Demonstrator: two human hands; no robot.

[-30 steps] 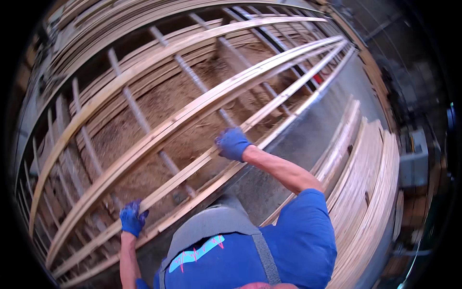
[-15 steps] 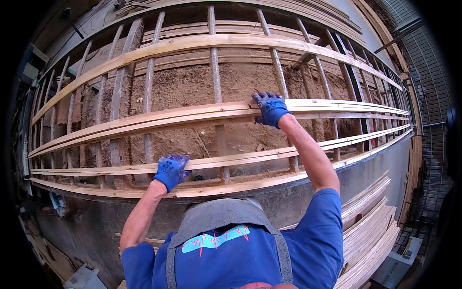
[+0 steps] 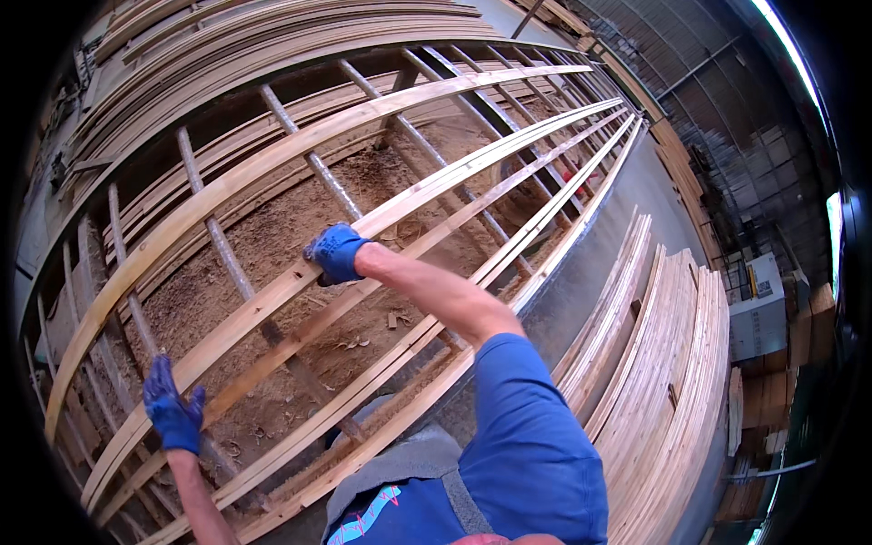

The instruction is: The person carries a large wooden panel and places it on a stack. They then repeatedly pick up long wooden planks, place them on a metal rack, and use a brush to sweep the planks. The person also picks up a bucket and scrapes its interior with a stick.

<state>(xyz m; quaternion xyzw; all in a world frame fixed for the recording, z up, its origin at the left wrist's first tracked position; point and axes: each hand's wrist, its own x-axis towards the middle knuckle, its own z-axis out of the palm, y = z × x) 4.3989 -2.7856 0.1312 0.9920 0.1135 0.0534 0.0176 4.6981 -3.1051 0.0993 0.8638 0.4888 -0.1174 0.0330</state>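
Long pale wooden strips (image 3: 454,173) lie across the metal bars of a rack. My right hand (image 3: 336,252), in a blue glove, is closed over the middle strips, fingers curled around their far edge. To the left, my gloved left hand (image 3: 174,406) rests against the same strips with its fingers stretched out and thumb apart. A single wooden strip (image 3: 263,163) runs along the far side of the rack. Closer to my body lie more strips (image 3: 400,366), with my right forearm reaching above them.
Round metal bars (image 3: 227,259) cross the rack, with sawdust and shavings (image 3: 354,177) beneath. Stacked boards (image 3: 654,391) stand on the right beside a grey box (image 3: 757,313). Beyond the rack is another pile of long strips (image 3: 245,54).
My view has turned toward the right end of the rack. My left hand has left the near strips and moved out to the middle ones, its fingers extended. My right hand stays on the middle strips.
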